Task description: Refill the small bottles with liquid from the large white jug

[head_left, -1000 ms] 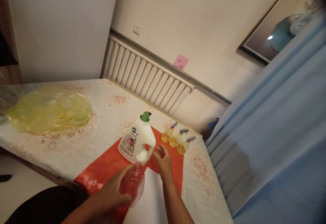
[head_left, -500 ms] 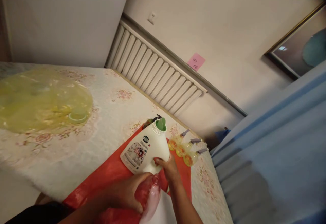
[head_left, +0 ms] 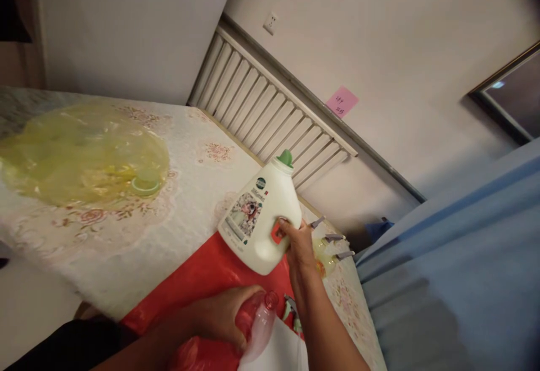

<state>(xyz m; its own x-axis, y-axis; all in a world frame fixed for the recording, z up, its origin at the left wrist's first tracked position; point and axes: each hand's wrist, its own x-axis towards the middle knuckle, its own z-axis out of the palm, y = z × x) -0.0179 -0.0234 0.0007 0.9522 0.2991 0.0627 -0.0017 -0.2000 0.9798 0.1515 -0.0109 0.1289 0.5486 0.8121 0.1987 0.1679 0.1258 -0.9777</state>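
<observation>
My right hand (head_left: 300, 241) grips the handle of a white jug with a green cap (head_left: 261, 216) and holds it lifted above a red plastic sheet (head_left: 206, 272) on the table. My left hand (head_left: 221, 317) is wrapped around a clear pinkish bottle (head_left: 259, 326) with an open neck, low at the front. Small yellow spray bottles (head_left: 327, 250) stand just behind my right hand, partly hidden by it. A spray nozzle (head_left: 291, 309) lies beside the clear bottle.
A flowered tablecloth (head_left: 185, 191) covers the table. A crumpled yellow plastic bag (head_left: 80, 160) lies at the left with a green ring on it. A white radiator (head_left: 270, 112) runs along the wall behind. A blue curtain (head_left: 455, 258) hangs at the right.
My right hand has closed on the jug's handle and lifted the jug off the red sheet. My left hand has kept hold of the clear bottle.
</observation>
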